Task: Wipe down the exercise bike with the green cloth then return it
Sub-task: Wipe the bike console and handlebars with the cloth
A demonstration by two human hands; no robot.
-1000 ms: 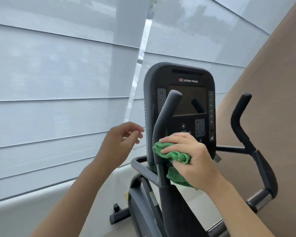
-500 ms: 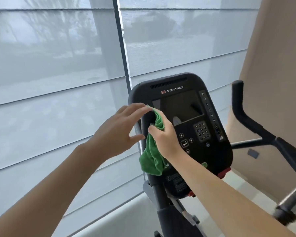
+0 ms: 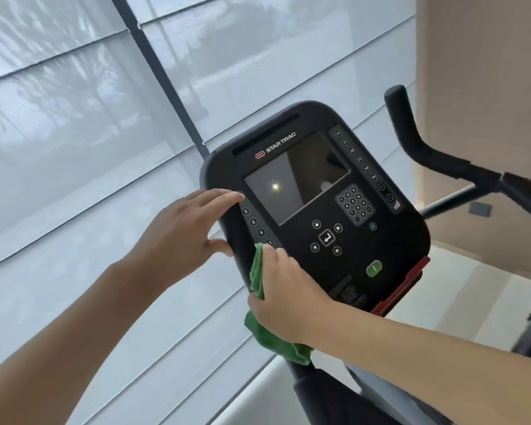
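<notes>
Green cloth (image 3: 259, 282) bunched in right hand (image 3: 284, 297), fingers closed around it, pressed against lower left edge of exercise bike console (image 3: 314, 210); loose end hangs below wrist. Left hand (image 3: 184, 233) rests on console's left rim, fingers (image 3: 224, 196) spread open over edge, gripping nothing. Black handlebar (image 3: 411, 136) rises at right. Grey window blinds (image 3: 74, 133) fill far background.

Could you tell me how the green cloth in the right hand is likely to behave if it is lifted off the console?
The green microfibre cloth would probably flop: it bunches and droops below the right hand. It looks light, held by one hand. It seems unlikely to slip, being soft-piled against the black plastic console, which the left hand appears to steady.
</notes>
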